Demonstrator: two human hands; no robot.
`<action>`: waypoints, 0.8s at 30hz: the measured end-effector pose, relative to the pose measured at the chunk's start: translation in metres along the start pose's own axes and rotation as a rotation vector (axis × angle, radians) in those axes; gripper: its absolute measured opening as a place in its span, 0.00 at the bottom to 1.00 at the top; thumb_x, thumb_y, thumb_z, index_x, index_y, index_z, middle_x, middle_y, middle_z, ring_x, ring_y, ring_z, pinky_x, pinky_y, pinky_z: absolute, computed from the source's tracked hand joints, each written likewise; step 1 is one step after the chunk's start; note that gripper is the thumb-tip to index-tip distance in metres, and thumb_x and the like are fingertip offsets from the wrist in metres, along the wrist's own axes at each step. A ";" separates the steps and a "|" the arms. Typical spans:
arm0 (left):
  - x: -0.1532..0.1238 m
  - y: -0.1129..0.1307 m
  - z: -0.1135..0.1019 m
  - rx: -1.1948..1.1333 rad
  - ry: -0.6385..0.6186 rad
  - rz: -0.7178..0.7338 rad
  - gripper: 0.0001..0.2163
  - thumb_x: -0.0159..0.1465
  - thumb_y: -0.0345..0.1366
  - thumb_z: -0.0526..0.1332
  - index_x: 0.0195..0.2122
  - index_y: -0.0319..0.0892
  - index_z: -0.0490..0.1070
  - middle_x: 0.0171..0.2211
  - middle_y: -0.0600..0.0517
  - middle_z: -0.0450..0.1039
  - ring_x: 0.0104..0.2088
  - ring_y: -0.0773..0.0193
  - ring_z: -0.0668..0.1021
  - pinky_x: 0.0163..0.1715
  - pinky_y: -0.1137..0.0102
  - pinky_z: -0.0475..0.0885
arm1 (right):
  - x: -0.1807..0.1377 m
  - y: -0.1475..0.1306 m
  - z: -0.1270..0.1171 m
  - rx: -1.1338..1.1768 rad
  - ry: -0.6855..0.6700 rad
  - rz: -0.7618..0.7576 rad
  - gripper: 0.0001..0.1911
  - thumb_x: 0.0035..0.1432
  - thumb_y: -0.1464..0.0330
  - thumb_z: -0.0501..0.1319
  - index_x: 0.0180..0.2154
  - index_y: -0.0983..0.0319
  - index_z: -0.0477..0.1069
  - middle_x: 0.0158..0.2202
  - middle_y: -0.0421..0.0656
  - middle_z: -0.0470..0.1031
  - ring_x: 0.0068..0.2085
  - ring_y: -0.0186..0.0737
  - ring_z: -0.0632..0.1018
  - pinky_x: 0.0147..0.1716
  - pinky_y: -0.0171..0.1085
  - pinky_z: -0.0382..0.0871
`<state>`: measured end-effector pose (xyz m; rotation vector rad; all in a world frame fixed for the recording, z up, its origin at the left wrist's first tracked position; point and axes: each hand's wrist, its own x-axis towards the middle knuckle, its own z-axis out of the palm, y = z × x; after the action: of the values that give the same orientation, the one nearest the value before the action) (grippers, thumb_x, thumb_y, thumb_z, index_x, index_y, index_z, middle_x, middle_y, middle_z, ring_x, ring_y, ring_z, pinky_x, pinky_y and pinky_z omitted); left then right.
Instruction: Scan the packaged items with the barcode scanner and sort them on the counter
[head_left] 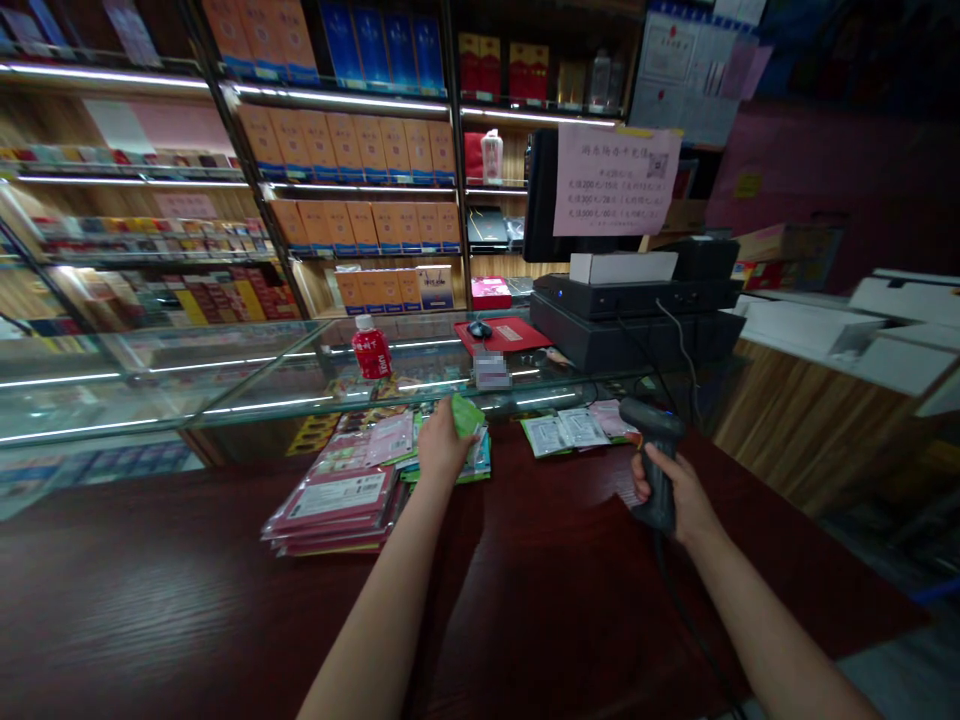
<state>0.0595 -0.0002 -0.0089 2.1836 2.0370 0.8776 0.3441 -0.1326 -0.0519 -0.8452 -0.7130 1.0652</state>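
My left hand (444,447) reaches forward over the dark wooden counter (150,580) and is closed on a small green packet (468,412), held above a pile of green and blue packets (475,466). My right hand (671,490) grips the handle of a dark barcode scanner (652,440), whose cable runs down along my forearm. A stack of pink packets (337,505) lies to the left of my left hand. Further flat packets (562,430) lie between the two hands, nearer the glass case.
A glass display case (187,385) runs behind the counter, with a red bottle (371,350), a mouse on a red pad (501,333) and a black cash register with screen (637,300) on it. Shelves of boxed goods (352,150) fill the back wall.
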 end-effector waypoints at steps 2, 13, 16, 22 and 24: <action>0.004 -0.001 0.001 -0.117 0.006 -0.004 0.22 0.53 0.36 0.65 0.50 0.41 0.67 0.44 0.44 0.74 0.46 0.53 0.75 0.44 0.66 0.66 | -0.003 0.000 -0.002 0.025 -0.028 0.020 0.19 0.49 0.60 0.68 0.42 0.62 0.72 0.19 0.35 0.67 0.16 0.28 0.64 0.13 0.28 0.59; 0.000 0.046 0.047 -1.284 -0.269 -0.101 0.13 0.45 0.38 0.68 0.29 0.37 0.73 0.26 0.50 0.76 0.27 0.61 0.77 0.28 0.70 0.71 | -0.016 -0.006 0.007 0.050 -0.153 0.173 0.19 0.48 0.62 0.70 0.42 0.58 0.72 0.24 0.36 0.67 0.23 0.32 0.70 0.21 0.32 0.70; -0.004 0.058 0.063 -1.358 -0.183 -0.178 0.14 0.42 0.37 0.70 0.28 0.38 0.71 0.26 0.50 0.77 0.27 0.62 0.78 0.28 0.70 0.72 | -0.016 -0.002 0.006 0.029 -0.196 0.210 0.17 0.48 0.63 0.69 0.41 0.60 0.73 0.22 0.34 0.65 0.18 0.26 0.63 0.14 0.27 0.60; -0.003 0.061 0.083 -1.395 -0.084 -0.229 0.13 0.43 0.36 0.69 0.28 0.37 0.71 0.25 0.50 0.77 0.25 0.64 0.77 0.28 0.71 0.71 | -0.017 0.002 0.006 -0.182 -0.136 0.202 0.21 0.46 0.60 0.70 0.41 0.62 0.72 0.19 0.33 0.64 0.15 0.27 0.64 0.12 0.27 0.58; -0.001 0.059 0.085 -1.417 -0.059 -0.221 0.14 0.43 0.36 0.69 0.29 0.37 0.70 0.26 0.50 0.77 0.25 0.65 0.77 0.28 0.72 0.71 | -0.018 0.002 0.007 -0.254 -0.123 0.196 0.22 0.45 0.58 0.70 0.40 0.62 0.71 0.18 0.33 0.64 0.14 0.27 0.64 0.12 0.28 0.58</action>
<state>0.1490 0.0198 -0.0579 1.1066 0.9152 1.4836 0.3319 -0.1473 -0.0516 -1.0916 -0.8962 1.2259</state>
